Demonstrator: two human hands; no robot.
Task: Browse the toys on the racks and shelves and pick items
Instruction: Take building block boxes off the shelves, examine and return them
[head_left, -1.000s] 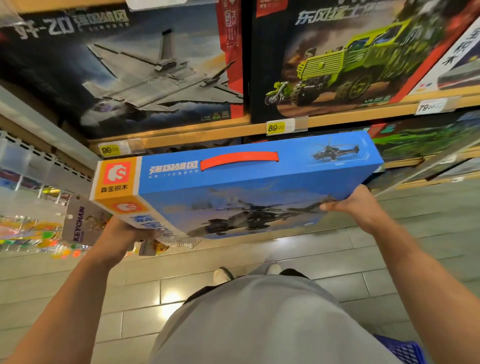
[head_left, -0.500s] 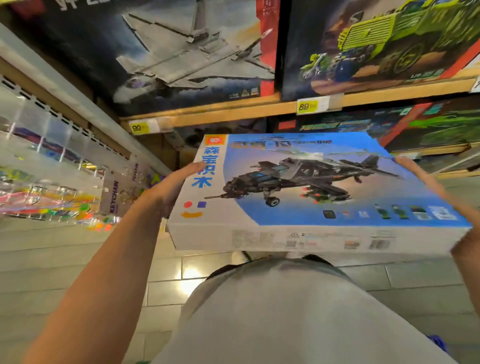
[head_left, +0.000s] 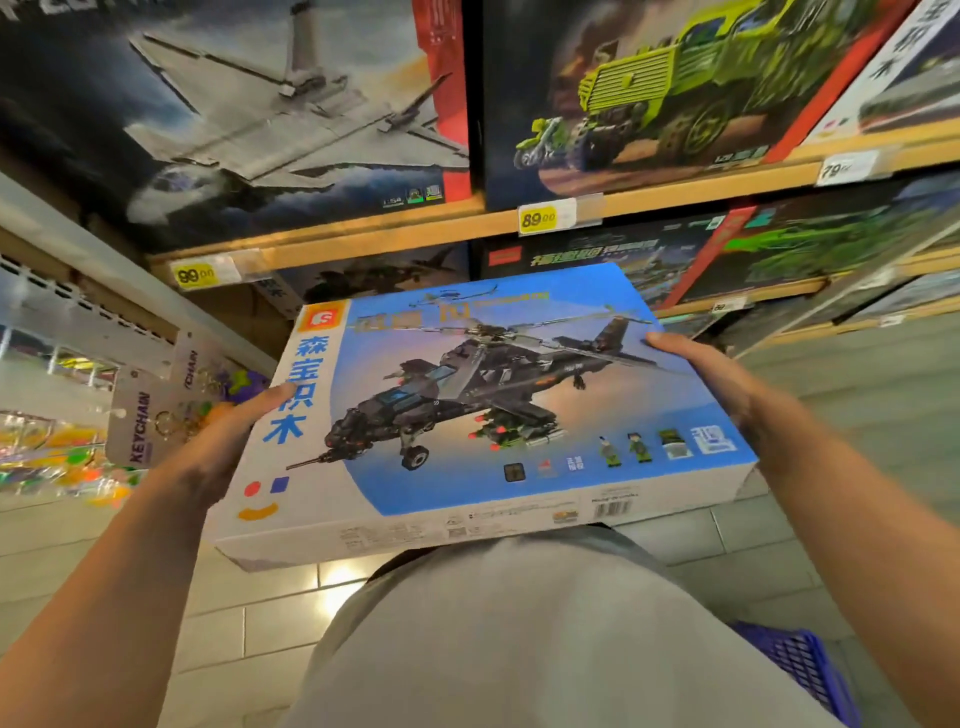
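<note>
The helicopter box (head_left: 483, 410) had been turned over in the half second or so before this: a second earlier its narrow top side with the orange carry strap faced the camera, and now the full picture face lay upward, tilted a little toward the person, with the barcode edge nearest the body. That suggested the browsing had reached the stage of reading the front of a box already taken down from the shelf, with the choice to keep it or put it back not yet made

The left hand (head_left: 208, 452) held the box's left short edge, its thumb lying across the white strip with the blue characters and its other fingers hidden underneath. The right hand (head_left: 727, 384) held the right short edge, its thumb along the top rim near the tail of the pictured helicopter, its other fingers also out of sight below. Both forearms reached forward from the lower corners, and the box hung in the air between them, above the grey shirt (head_left: 519, 639) and clear of the shelf

Just beyond the left hand hung keychain cards (head_left: 137, 423) on a rack. Behind the box ran the wooden shelf (head_left: 363, 236), with yellow price tags (head_left: 537, 218) on its front edge and a jet box (head_left: 249, 104) and a green truck box (head_left: 675, 88) standing on it. A blue basket (head_left: 800, 670) showed at the lower right, by the floor
</note>
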